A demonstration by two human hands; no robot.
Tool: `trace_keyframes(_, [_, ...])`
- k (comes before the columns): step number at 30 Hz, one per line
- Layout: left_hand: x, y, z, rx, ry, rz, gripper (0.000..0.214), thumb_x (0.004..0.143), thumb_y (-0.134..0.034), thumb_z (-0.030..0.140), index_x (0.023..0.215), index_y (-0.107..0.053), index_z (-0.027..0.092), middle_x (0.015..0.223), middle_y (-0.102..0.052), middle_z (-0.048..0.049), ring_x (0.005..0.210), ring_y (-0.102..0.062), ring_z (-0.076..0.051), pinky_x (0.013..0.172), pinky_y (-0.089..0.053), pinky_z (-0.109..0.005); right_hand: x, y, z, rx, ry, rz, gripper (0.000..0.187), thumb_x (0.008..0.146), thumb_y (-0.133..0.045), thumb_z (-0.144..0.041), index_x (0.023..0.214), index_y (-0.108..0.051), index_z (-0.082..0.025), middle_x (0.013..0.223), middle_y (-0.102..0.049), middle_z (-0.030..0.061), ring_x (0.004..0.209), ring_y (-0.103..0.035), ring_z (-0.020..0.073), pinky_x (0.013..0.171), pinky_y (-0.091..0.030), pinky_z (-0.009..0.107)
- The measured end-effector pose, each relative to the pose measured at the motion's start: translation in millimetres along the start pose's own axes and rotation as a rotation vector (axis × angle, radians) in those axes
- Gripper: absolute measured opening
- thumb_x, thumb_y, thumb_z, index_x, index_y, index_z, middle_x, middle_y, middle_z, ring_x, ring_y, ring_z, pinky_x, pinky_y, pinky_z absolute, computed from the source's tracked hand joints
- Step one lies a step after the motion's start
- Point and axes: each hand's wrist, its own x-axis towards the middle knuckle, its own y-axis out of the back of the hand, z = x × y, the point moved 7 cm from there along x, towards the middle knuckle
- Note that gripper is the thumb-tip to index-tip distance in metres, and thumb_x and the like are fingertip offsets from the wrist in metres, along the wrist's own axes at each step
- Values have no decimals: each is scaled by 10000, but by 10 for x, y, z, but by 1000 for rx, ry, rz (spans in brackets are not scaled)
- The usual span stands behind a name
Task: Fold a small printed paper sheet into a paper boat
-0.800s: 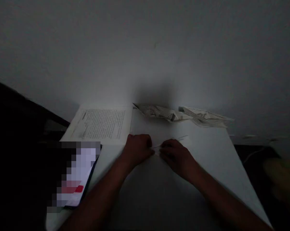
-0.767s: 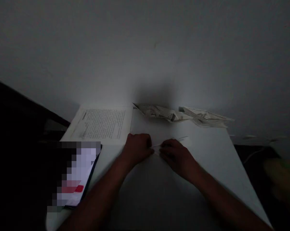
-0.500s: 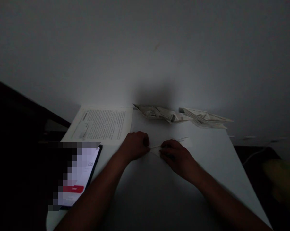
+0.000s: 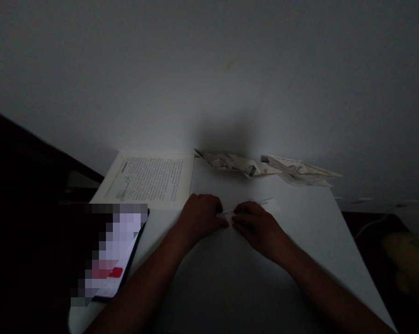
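A small piece of folded paper (image 4: 227,215) lies between my two hands above the white table, mostly covered by fingers. My left hand (image 4: 203,215) has its finger and thumb on either side of the paper's left end. On the other end, the bent fingers of my right hand (image 4: 256,221) pinch the paper. Just beyond my right hand lies a flat paper strip (image 4: 271,203) with some print on it. Dim light hides the paper's exact shape and folds.
Folded paper boats made of printed sheets (image 4: 235,164) (image 4: 300,169) stand along the wall. Printed pages (image 4: 150,178) lie at the back left of the table (image 4: 310,218). A lit phone or tablet (image 4: 124,250), partly pixelated, rests by my left forearm. A cable (image 4: 371,221) runs at right.
My left hand has shifted right along the paper, and its thumb and finger are farther apart than before. My right hand keeps its pinch nearly in place. The view has shifted slightly.
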Motion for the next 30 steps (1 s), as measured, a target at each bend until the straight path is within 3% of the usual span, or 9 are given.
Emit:
trace_keyframes(15, [75, 7, -40, -10, 87, -42, 333, 600, -738, 426, 853, -722, 209, 923, -724, -58, 866, -659, -257, 720, -496, -340, -22, 8, -34, -17, 33, -2, 166, 856, -580, -153, 949, -716, -175, 1044, -633, 113, 955, -603, 216, 835, -532, 383])
trace_keyframes(30, [105, 61, -108, -147, -31, -133, 235, 679, -616, 177, 864, -760, 191, 875, -749, -56, 812, -682, -201, 752, -507, -306, -23, 19, -19, -7, 18, 14, 162, 856, -587, -172, 944, -721, -195, 1034, -636, 105, 951, -611, 216, 830, -538, 393])
